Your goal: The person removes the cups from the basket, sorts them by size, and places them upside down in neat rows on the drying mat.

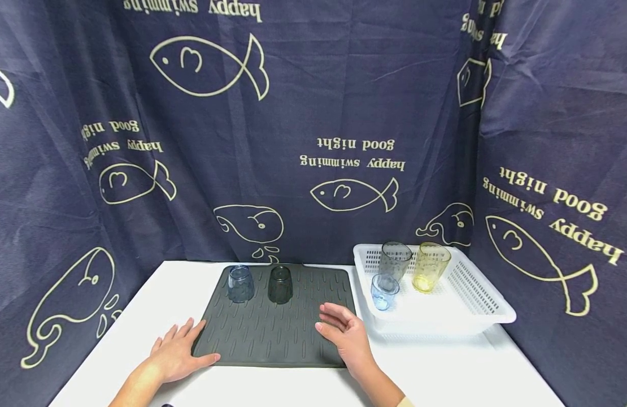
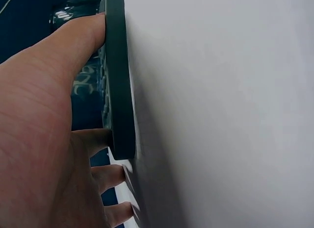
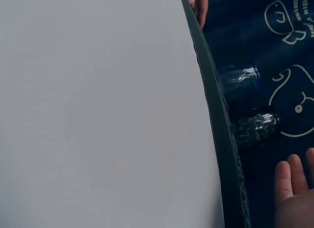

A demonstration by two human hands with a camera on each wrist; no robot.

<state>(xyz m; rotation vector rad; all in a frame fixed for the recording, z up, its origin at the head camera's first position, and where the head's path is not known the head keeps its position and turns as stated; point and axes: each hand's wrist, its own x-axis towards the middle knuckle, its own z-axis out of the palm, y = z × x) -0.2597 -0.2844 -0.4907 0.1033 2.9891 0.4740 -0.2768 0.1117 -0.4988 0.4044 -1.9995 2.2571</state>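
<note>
The person's left hand (image 1: 177, 357) lay spread at the near left corner of a dark mat (image 1: 262, 345), grasping nothing. Its thumb touched the mat's near edge and its index finger touched the mat at the corner, while the other fingers reached past the left edge to the white table (image 1: 425, 376). The right hand (image 1: 346, 336) hung above the mat's right side, apart from it in the right wrist view, its fingers loosely bent and free of any grip.

The mat stretched between the two hands and away beyond them. Ahead of the left hand and somewhat to its right, a blue glass (image 1: 240, 285) stood upside down near the mat's far edge. Just beside it, on the side nearer the right hand, was a dark grey glass (image 1: 280, 285), also mouth down; it stood ahead and to the left of the right hand.

To the right of the right hand, and farther off, sat a white basket (image 1: 499, 305) with slotted walls. In it a tall grey glass (image 1: 395, 260), a yellow glass (image 1: 431, 268) and a small pale blue glass (image 1: 384, 297) stood mouth up, the pale blue one nearest the right hand. Beyond both hands hung a navy curtain (image 1: 344, 102) printed with pale fish outlines and lettering.
</note>
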